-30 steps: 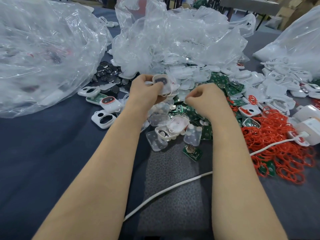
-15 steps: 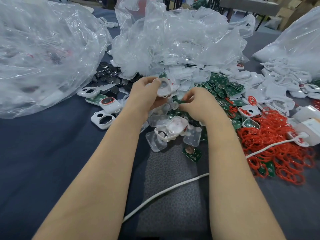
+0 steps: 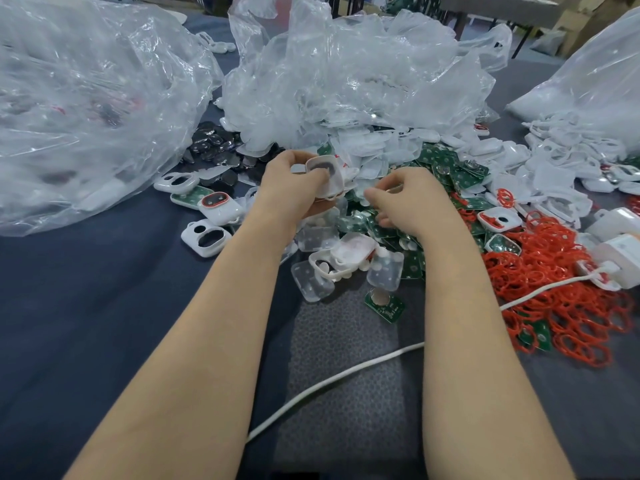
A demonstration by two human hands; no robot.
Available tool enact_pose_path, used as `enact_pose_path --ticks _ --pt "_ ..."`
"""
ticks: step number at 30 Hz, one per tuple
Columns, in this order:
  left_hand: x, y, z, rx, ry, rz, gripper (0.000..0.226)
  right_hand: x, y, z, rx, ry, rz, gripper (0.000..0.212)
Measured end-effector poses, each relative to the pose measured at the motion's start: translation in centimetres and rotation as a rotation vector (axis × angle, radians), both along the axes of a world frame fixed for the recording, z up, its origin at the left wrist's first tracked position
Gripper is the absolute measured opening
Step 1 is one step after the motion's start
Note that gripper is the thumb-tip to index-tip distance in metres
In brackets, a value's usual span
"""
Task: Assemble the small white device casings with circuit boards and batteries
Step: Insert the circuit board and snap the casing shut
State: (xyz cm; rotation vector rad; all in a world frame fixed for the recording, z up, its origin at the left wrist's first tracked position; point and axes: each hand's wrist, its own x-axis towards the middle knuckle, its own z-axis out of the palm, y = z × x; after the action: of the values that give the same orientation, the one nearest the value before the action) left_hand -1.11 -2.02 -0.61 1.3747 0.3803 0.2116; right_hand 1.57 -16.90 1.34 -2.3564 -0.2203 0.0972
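A white casing (image 3: pixel 328 175) is gripped by the left hand (image 3: pixel 291 184) over the middle of the bench (image 3: pixel 104 306). The right hand (image 3: pixel 412 202) is held curled above circuit boards (image 3: pixel 464 174); whether anything is pinched cannot be told.

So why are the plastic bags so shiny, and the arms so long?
In the head view, light glares off the crinkled clear bags, veiling what's inside; the wide lens stretches the forearms toward the bottom edge; the left hand and white casing look fairly sharp.

The left hand (image 3: pixel 294 183) grips a white casing (image 3: pixel 329 176) over the heap of green circuit boards (image 3: pixel 446 171); the right hand (image 3: pixel 412 202), fingers curled, is just right of it.
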Motion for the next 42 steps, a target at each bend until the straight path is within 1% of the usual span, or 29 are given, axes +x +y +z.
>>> enact_pose_path --ticks 2,5,7,9,12,14,16,18,20,21,22,23,27,30,34,37,42 --pt "0.1 0.0 -0.1 0.032 -0.015 0.001 0.017 -0.3 0.0 0.3 -0.072 -0.011 0.037 0.019" --pt "0.1 0.0 -0.1 0.067 -0.029 -0.004 0.018 -0.9 0.0 0.8 -0.157 0.001 0.116 0.037" --pt "0.1 0.1 -0.2 0.072 -0.030 0.005 0.017 -1.2 0.4 1.0 -0.263 0.042 0.207 0.045" --pt "0.2 0.1 -0.2 0.065 -0.030 0.016 0.015 -1.4 1.0 0.8 -0.367 0.063 0.273 0.045" --pt "0.2 0.1 -0.2 0.051 -0.026 0.028 0.013 -1.3 1.5 0.6 -0.425 0.017 0.303 0.037" --pt "0.2 0.1 -0.2 0.037 -0.023 0.027 0.010 -1.1 1.1 0.7 -0.372 -0.024 0.268 0.032" --pt "0.2 0.1 -0.2 0.007 -0.005 0.025 0.007 -0.7 0.4 0.6 -0.254 -0.091 0.161 0.026" --pt "0.3 0.1 -0.1 -0.031 0.022 0.009 0.007 -0.2 -0.1 0.5 -0.084 -0.182 0.033 0.019" --pt "0.5 0.1 -0.2 -0.034 0.041 -0.007 0.016 0.0 -0.1 0.6 0.147 -0.257 -0.058 0.011" --pt "0.6 0.1 -0.2 -0.031 0.046 -0.015 0.020 -0.1 0.1 0.7 0.257 -0.267 -0.077 0.005" --pt "0.6 0.0 -0.2 -0.033 0.049 -0.025 0.024 -0.1 0.3 0.8 0.340 -0.264 -0.074 0.005" --pt "0.6 0.0 -0.2 -0.039 0.052 -0.039 0.026 -0.2 0.5 0.8 0.384 -0.255 -0.051 0.009" --pt "0.7 -0.2 -0.3 -0.030 0.056 -0.099 0.032 -0.2 1.0 0.6 0.344 -0.227 0.097 0.021" --pt "0.8 -0.2 -0.3 -0.014 0.073 -0.117 0.036 0.0 1.3 0.4 0.324 -0.218 0.151 0.021" --pt "0.7 -0.3 -0.1 -0.032 0.097 -0.141 0.037 0.1 1.5 0.0 0.331 -0.205 0.178 0.022" --pt "0.7 -0.3 -0.1 -0.046 0.098 -0.155 0.038 0.2 1.5 -0.3 0.296 -0.209 0.186 0.021" --pt "0.7 -0.3 -0.1 -0.031 0.093 -0.161 0.037 0.4 1.5 -0.5 0.277 -0.217 0.186 0.018"
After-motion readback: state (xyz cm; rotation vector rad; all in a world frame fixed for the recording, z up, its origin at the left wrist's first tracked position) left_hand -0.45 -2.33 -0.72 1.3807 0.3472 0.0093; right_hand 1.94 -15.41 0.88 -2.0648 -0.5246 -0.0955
